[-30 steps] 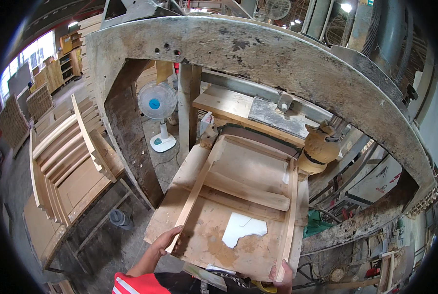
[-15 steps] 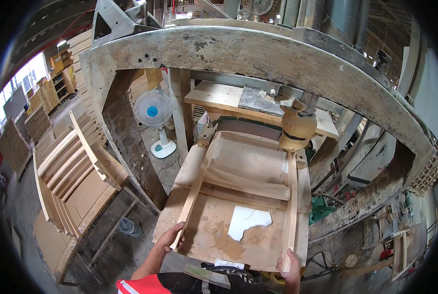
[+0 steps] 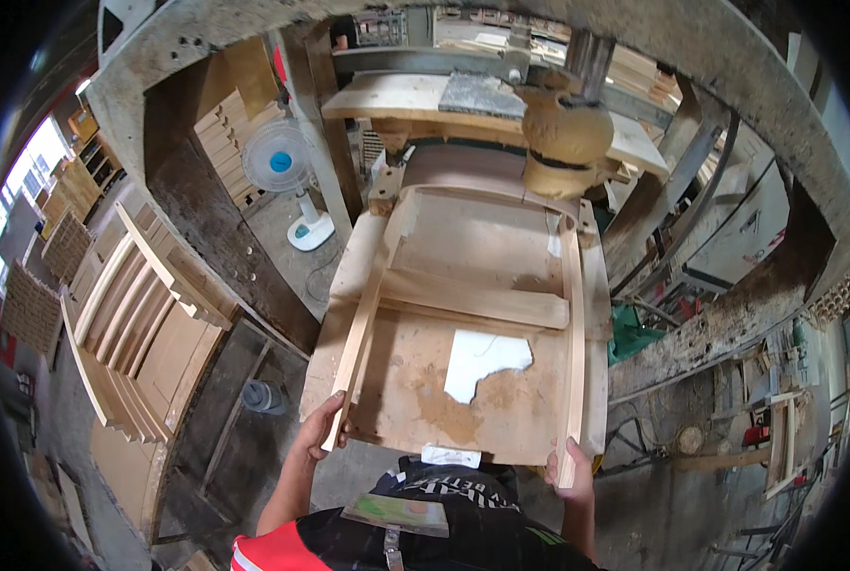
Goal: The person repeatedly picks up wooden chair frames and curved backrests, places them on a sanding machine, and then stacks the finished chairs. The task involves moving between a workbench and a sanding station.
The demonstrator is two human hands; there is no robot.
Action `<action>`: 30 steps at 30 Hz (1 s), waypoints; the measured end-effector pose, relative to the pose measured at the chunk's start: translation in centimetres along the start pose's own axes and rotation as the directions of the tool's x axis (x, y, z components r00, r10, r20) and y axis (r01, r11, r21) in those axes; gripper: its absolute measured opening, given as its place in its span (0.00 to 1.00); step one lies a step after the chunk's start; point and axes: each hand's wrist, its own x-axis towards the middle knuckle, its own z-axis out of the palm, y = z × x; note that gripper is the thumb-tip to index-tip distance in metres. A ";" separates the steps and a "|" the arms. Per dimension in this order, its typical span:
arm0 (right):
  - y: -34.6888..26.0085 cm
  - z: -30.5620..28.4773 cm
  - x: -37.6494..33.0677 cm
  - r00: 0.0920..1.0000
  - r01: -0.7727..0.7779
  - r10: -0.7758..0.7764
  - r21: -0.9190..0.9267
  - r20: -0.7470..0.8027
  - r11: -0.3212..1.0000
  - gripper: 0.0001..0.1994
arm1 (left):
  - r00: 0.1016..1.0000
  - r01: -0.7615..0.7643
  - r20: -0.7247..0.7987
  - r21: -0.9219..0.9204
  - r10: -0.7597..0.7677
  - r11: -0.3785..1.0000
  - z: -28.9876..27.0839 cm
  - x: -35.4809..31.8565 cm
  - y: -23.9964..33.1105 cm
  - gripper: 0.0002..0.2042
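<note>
My left hand (image 3: 320,428) is closed round the near end of the left side rail of a pale wooden chair-back frame (image 3: 482,297). My right hand (image 3: 573,470) grips the near end of its right rail, thumb on top. The frame lies along a wide wooden board (image 3: 415,385), its rail ends reaching the board's near edge. A crosspiece joins the two rails, and a curved top piece (image 3: 482,173) lies at the far end against a dark curved block. Over the far right corner hangs a yellowish rounded machine part (image 3: 568,143), hiding some of that joint.
A heavy metal machine frame (image 3: 225,228) arches around the board. A torn white sheet (image 3: 487,362) lies on the board. To the left, another slatted wooden frame (image 3: 139,305) rests on a bench. Beyond stands a white fan (image 3: 280,162); a grey bucket (image 3: 261,396) is on the floor.
The view has tilted, so the machine, board and frame appear higher in the picture. Both hands keep their hold on the rail ends, and the frame stays about where it was on the board.
</note>
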 end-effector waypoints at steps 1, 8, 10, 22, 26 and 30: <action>0.1 -0.2 -0.4 1.000 0.014 -0.014 -0.009 0.025 1.000 0.21 | 1.000 0.000 -0.004 -0.001 0.000 1.000 0.0 -0.3 -0.3 0.25; 1.2 -1.3 -3.2 1.000 0.022 -0.023 0.004 0.017 1.000 0.21 | 0.999 0.016 -0.049 0.023 -0.014 1.000 0.6 -3.6 -1.7 0.27; 1.5 -2.0 -3.8 1.000 0.017 -0.017 -0.002 0.006 1.000 0.21 | 0.997 0.036 -0.062 0.010 -0.035 0.999 0.5 -4.1 -2.2 0.27; 3.1 -3.3 -7.0 0.999 -0.002 -0.003 -0.121 -0.037 0.993 0.24 | 0.987 0.153 0.049 0.025 -0.154 0.988 -1.6 -6.1 -5.0 0.25; 4.8 -4.3 -7.5 1.000 0.027 -0.029 -0.155 -0.007 0.988 0.29 | 0.955 0.284 0.050 0.139 -0.293 0.949 -2.9 -6.1 -5.3 0.24; 6.4 -4.3 -8.0 0.999 0.038 -0.044 -0.180 -0.026 0.983 0.28 | 0.915 0.347 0.003 0.501 -0.402 0.793 -3.4 -6.0 -5.2 0.30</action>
